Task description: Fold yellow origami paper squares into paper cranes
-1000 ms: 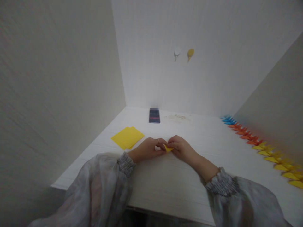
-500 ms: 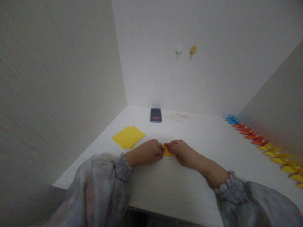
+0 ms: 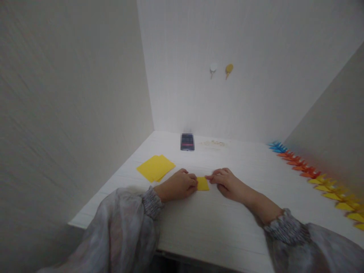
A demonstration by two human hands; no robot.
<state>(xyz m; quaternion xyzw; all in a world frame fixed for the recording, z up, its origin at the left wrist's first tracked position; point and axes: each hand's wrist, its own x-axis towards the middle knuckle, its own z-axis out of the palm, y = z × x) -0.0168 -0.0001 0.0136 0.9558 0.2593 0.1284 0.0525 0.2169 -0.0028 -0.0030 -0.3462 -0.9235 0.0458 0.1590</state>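
Note:
A small folded piece of yellow paper lies flat on the white table between my hands. My left hand has its curled fingers closed on the paper's left edge, partly covering it. At the paper's upper right corner, my right hand rests with its index finger stretched out and the other fingers loosely bent. That fingertip is at or just beside the corner; whether it touches I cannot tell. The right hand holds nothing.
Yellow paper sheets lie stacked at the left. Against the back wall sits a dark blurred object. Folded paper pieces in blue, red and yellow line the right side. Two hooks are on the wall.
My right hand has slid right, off the folded paper to its edge, so more of the paper shows. The left hand stays on its left side. The whole view has shifted slightly.

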